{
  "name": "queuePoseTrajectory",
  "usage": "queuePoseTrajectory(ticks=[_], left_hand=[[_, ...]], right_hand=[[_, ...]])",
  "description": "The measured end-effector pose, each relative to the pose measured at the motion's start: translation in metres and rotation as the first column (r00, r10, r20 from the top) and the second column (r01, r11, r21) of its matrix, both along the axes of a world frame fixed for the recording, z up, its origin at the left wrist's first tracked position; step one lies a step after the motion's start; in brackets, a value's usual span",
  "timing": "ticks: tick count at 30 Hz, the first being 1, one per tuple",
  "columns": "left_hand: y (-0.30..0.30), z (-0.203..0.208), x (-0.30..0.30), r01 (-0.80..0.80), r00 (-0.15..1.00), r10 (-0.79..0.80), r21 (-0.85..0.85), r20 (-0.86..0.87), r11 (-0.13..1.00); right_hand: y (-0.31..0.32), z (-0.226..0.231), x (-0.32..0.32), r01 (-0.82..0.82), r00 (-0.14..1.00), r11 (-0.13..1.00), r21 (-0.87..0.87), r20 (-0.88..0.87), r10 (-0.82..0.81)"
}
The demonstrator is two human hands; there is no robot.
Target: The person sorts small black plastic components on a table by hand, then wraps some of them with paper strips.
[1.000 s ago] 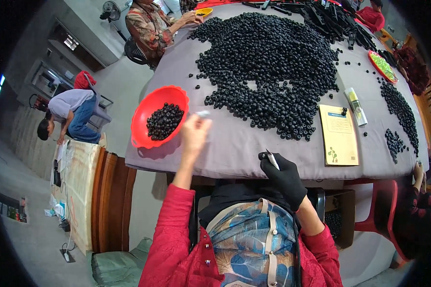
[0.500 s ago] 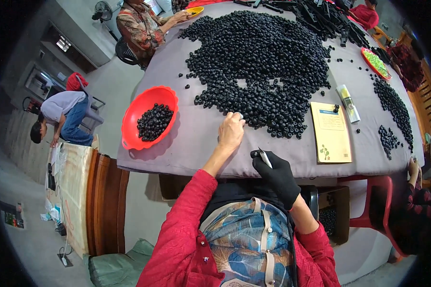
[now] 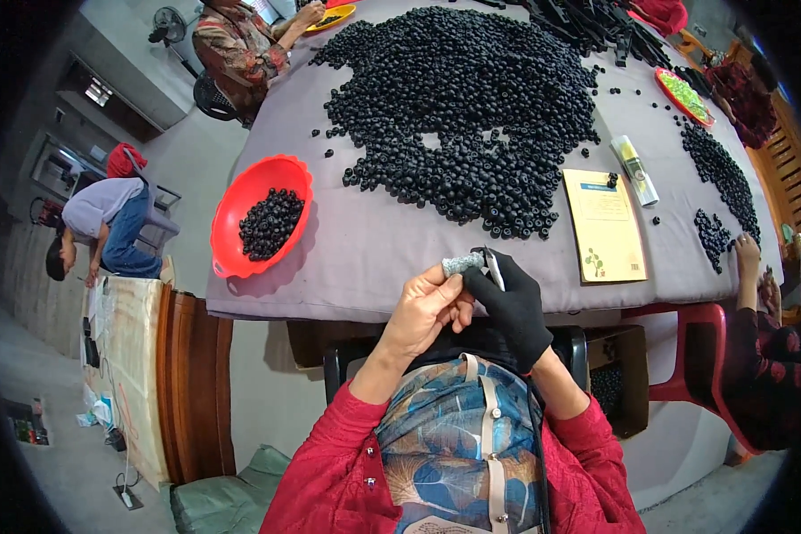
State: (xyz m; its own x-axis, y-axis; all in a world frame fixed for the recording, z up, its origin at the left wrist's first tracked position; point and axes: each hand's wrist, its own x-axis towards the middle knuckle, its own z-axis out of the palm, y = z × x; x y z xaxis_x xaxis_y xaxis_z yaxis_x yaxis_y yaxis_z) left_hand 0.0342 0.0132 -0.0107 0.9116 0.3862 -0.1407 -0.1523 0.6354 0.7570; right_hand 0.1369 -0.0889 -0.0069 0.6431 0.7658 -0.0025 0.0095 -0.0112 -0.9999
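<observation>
My left hand (image 3: 424, 307) is bare, with a grey wrap (image 3: 462, 263) around one fingertip. Its fingers are pinched together, and a small black part (image 3: 483, 254) shows at the wrapped tip. My right hand (image 3: 513, 307), in a black glove, is closed around a slim white tool (image 3: 497, 271) whose dark tip meets that part. Both hands come together above the table's near edge. Beyond them spreads a large pile of small black ring-like parts (image 3: 463, 107). To the left stands a red scalloped bowl (image 3: 227, 227) with more black parts inside.
A yellow booklet (image 3: 605, 236) and a clear-and-white packet (image 3: 635, 169) lie on the grey tablecloth (image 3: 347, 240) at right. Smaller black piles and a red tray (image 3: 685, 96) are farther right. Other people sit around the table; a red chair (image 3: 685, 356) is at right.
My left hand has drawn back from the pile's edge toward me and met my right hand. The gloved hand has moved slightly up, and the tool's tip now touches the black part.
</observation>
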Motion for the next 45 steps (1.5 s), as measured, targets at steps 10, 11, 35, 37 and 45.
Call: queuePoseTrajectory(ticks=[10, 11, 35, 37, 45], left_hand=[[0.006, 0.002, -0.012, 0.128, 0.991, -0.124, 0.074, -0.06, 0.989], [0.006, -0.002, -0.011, 0.08, 0.993, -0.074, 0.061, -0.095, 0.995], [0.007, 0.012, -0.027, -0.158, 0.987, 0.159, 0.096, -0.002, 0.983], [0.006, 0.01, -0.027, -0.162, 0.987, 0.161, 0.112, 0.026, 0.98], [0.001, 0.015, -0.027, -0.157, 0.983, 0.157, -0.016, 0.096, 0.988]], right_hand=[[-0.006, 0.012, -0.003, -0.106, 0.945, 0.994, -0.029, 0.307, 0.109], [-0.006, 0.007, -0.002, -0.105, 0.945, 0.994, -0.029, 0.307, 0.109], [-0.015, 0.033, -0.009, -0.147, 0.987, 0.987, -0.062, 0.052, 0.151], [-0.015, 0.035, -0.015, -0.166, 0.985, 0.986, -0.025, -0.044, 0.165], [-0.016, 0.033, -0.022, -0.159, 0.955, 0.986, -0.045, 0.246, 0.165]])
